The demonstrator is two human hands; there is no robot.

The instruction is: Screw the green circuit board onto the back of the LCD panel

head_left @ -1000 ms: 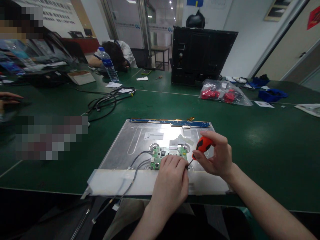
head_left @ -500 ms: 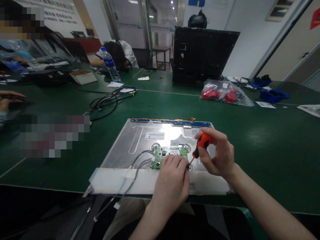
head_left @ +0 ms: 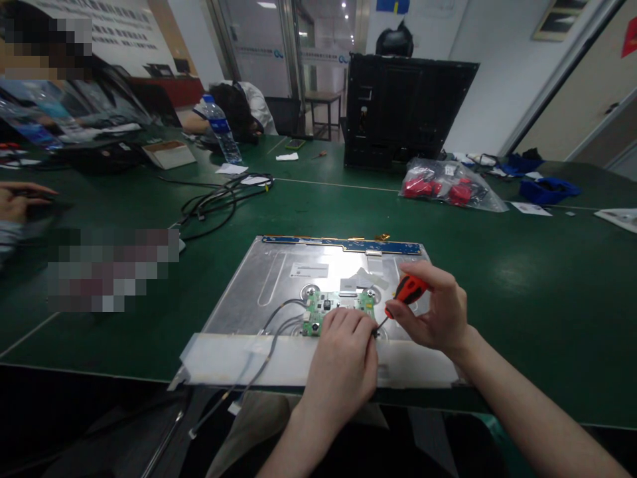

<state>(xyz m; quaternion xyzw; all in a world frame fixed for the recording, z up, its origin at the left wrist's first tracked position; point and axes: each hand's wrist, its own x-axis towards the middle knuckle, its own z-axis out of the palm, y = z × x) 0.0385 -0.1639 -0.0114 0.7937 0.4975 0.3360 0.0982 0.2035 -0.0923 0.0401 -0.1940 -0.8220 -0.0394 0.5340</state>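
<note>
An orange-and-black screwdriver [head_left: 410,289] is gripped in the fingers of my right hand [head_left: 445,315]. It leans, with its thin shaft pointing down and left to the lower right corner of a green circuit board [head_left: 314,312]. My left hand [head_left: 343,358] lies over the board's lower part, fingers together and curled, thumb and forefinger close around the screwdriver tip. What they pinch, if anything, is hidden. Under the board is a silvery metal panel [head_left: 239,299] with a blue circuit strip [head_left: 318,244] along its far edge and a whitish film [head_left: 239,358] along its near edge.
Grey cables [head_left: 271,352] run from the board over the table's near edge. Beyond lie coiled black cables [head_left: 213,199], a water bottle [head_left: 221,129], a standing black panel [head_left: 408,113] and a plastic bag of red parts [head_left: 448,186]. Another person's hand [head_left: 20,199] is at the left.
My right hand has shifted its hold on the screwdriver, and the handle now leans further right and lower. My left hand stays in place on the board.
</note>
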